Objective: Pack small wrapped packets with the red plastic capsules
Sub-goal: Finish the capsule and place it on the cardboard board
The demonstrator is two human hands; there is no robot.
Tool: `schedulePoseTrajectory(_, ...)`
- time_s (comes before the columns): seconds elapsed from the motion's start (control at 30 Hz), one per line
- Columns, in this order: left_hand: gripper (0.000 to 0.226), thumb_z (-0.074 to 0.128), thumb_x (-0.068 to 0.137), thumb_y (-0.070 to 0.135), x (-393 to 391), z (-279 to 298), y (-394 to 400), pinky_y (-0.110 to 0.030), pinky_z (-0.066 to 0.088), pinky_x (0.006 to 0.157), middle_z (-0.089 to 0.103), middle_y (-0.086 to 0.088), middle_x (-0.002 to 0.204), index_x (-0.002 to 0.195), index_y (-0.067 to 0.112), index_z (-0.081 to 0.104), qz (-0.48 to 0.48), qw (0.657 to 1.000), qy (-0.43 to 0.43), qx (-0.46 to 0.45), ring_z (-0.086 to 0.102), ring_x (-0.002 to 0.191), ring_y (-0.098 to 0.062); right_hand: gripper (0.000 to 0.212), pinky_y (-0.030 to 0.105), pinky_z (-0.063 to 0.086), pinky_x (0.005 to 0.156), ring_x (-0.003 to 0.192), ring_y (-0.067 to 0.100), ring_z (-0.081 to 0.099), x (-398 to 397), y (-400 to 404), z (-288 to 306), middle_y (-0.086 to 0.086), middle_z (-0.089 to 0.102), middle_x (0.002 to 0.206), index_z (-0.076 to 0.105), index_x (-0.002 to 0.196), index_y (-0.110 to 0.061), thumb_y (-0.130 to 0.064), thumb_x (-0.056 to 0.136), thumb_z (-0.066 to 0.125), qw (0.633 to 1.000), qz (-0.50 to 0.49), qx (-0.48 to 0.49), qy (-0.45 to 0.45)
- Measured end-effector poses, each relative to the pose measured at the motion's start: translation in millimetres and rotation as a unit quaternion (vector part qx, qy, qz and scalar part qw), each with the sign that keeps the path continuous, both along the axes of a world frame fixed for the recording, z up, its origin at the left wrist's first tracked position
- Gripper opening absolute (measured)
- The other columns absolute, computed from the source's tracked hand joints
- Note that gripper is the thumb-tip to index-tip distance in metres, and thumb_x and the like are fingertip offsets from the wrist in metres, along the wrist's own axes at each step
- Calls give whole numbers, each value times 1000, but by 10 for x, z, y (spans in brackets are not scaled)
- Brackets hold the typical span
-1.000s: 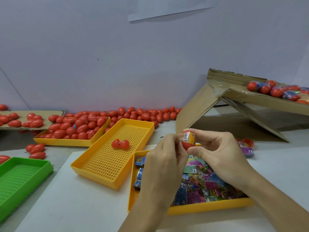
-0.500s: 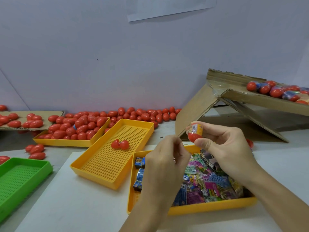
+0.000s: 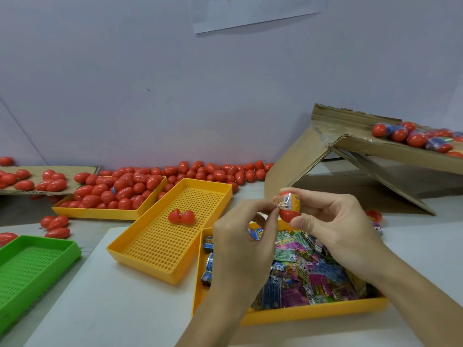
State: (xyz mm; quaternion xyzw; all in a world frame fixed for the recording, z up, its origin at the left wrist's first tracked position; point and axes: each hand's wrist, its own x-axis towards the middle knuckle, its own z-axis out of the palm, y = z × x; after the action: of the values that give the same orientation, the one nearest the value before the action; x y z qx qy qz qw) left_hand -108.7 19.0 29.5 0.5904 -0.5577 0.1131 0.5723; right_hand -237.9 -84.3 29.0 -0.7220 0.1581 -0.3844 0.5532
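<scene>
My right hand grips a red capsule half above the front yellow tray, which is full of colourful wrapped packets. A yellow wrapped packet sticks out of the capsule's top. My left hand pinches that packet's left edge with thumb and forefinger. A small blue packet shows under its lower fingers; whether it is held I cannot tell. An open two-part red capsule lies in the perforated yellow tray.
A yellow tray heaped with red capsules stands at the back left, with more along the wall. A green tray sits at the left edge. An opened cardboard box at the right carries filled capsules on its flap.
My right hand drew the capsule up and away from the left hand, then the two came together again. My left fingers now pinch the packet's edge.
</scene>
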Motion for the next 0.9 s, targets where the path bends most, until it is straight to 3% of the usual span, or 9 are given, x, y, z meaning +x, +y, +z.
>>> schedulePoseTrajectory(0.07,8,67,85,12,-4,-9,-1,-15,51,52,70,5,80,90,10,72,33,997,-62,11,62,66,-6,44,19,55,87,107,6,70,13,5,-7,-10,77,106,70,112,-26,-21,69,75,1000,-6,-8,2)
schedulePoseTrajectory(0.2,21,56,90,21,9,-18,1,-31,53,44,67,-1,74,84,6,69,81,987,-136,24,59,56,-13,46,17,55,84,104,6,71,40,24,-39,-12,77,105,71,114,-23,-21,68,76,1000,-10,-18,4)
schedulePoseTrajectory(0.3,26,50,90,24,25,-24,3,-33,51,43,65,-2,72,83,6,67,84,984,-153,24,57,54,-15,47,15,55,80,100,6,72,45,26,-55,-12,77,103,71,114,-20,-20,68,77,1000,-11,-20,-1)
schedulePoseTrajectory(0.4,13,60,88,17,29,-38,-2,-32,49,44,62,-1,72,81,6,65,79,986,-147,26,55,55,-14,45,15,55,80,100,5,72,51,21,-59,-13,77,103,72,114,-22,-23,69,77,1000,-16,-27,-3)
schedulePoseTrajectory(0.53,11,65,92,14,5,-38,-11,-13,46,54,63,11,72,84,21,63,42,998,21,39,61,70,-7,44,18,56,83,103,3,70,44,-4,-58,-18,76,104,71,109,-34,-13,73,81,997,-54,-50,-1)
schedulePoseTrajectory(0.6,9,61,97,33,7,-23,-18,-18,52,57,69,8,78,94,26,66,-42,980,180,80,68,77,-7,50,22,58,82,103,4,70,54,-7,-62,-18,74,108,71,113,-35,-4,75,81,995,-64,-80,17)
schedulePoseTrajectory(0.67,35,52,93,47,30,-22,-37,-30,58,58,72,7,88,111,21,67,-155,933,287,150,72,80,-14,51,29,59,82,106,8,68,66,-1,-74,-16,71,116,72,117,-30,-3,75,82,992,-65,-101,35)
schedulePoseTrajectory(0.77,45,41,93,47,-7,-66,-59,-32,58,58,72,0,78,108,12,65,-237,898,306,208,71,73,-20,51,25,54,84,108,5,64,74,28,-87,-20,69,118,72,117,-32,-9,73,83,985,-82,-140,59)
schedulePoseTrajectory(0.9,59,33,93,53,-146,-187,-106,-46,60,61,71,-14,71,93,4,65,-158,928,293,165,70,66,-33,46,7,48,79,107,-7,62,101,82,-124,-18,70,113,75,116,-17,2,75,80,976,-117,-178,47)
